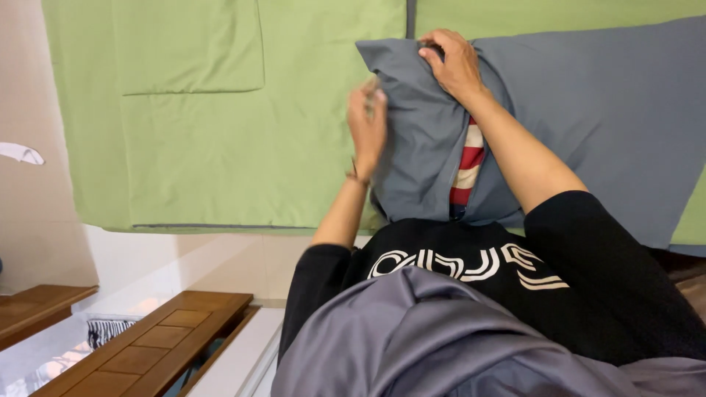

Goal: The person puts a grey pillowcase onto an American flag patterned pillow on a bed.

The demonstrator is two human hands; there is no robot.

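Our right hand (pixel 456 62) reaches forward, arm extended, its grip pinching the top edge of the grey pillowcase (pixel 419 140). Our left hand (pixel 366 126) presses flat, fingers spread, against the case's left side. The striped pillow (pixel 468 165) shows through the opening, above the green bed (pixel 220 132).

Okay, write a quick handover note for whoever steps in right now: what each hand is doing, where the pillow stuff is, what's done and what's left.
Right hand: grip on the top edge of the grey pillowcase.
Left hand: flat against the case's left side, blurred, grip unclear.
Things: the case is held upright against the chest above the green bed sheet; the red-and-white striped pillow shows through the open zip.
Done: pillow mostly inside.
Left: zip open, stripes exposed.
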